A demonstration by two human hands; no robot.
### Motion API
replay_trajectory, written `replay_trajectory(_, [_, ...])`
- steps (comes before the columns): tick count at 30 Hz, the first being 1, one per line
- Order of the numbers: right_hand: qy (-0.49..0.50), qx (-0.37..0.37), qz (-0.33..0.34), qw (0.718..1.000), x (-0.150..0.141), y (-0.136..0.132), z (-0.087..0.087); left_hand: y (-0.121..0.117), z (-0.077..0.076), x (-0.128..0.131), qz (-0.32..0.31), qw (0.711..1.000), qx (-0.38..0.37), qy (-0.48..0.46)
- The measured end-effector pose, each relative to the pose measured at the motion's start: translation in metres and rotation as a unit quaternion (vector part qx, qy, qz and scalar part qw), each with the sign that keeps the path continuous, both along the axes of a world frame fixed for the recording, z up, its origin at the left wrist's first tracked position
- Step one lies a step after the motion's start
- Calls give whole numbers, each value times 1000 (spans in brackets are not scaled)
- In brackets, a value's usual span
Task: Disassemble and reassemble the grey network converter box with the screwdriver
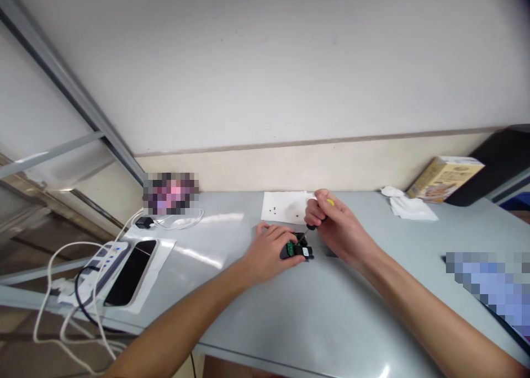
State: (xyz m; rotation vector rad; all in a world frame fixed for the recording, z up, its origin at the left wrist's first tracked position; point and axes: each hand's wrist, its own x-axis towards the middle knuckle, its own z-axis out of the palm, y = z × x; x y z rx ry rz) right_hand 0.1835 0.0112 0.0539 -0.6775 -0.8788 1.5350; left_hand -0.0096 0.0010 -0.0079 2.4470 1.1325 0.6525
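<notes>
My left hand (271,251) is closed around a small black device (305,252) on the grey table, pinning it down. The device is opened up, and a green circuit board (290,249) shows inside it. In my right hand (335,223) is a screwdriver (311,227) with a black and yellow handle, most of it hidden by the fingers. Its thin shaft slants down to the left, with the tip at the device's inside. Whether the tip sits on a screw I cannot tell. Just behind lies a white paper (285,207) with several tiny dark pieces, probably screws.
At the left, a phone (131,273) lies beside a power strip (99,270) with white cables and a black charger (144,222). Crumpled tissues (412,207) and a yellow box (445,179) stand at the back right. A blurred-out flat object (492,289) lies at the right edge.
</notes>
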Motion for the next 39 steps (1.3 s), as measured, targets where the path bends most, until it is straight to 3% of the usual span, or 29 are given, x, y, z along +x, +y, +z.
replay_trajectory(7, [17,-24,-2,1000,2,-1,3,0,-2,0,3,1000,7,3])
replay_trajectory(14, [-42,-1,-29,999,1,-3,-1,0,-3,0,1,1000,18,0])
replay_trajectory(27, [31,-25,-26,999,9,-1,-2,0,-4,-1,-3,1000,26,-7])
replay_trajectory(39, [-2,-34,-38,999,13,0,-9,1,-5,-2,-5,999,38,12])
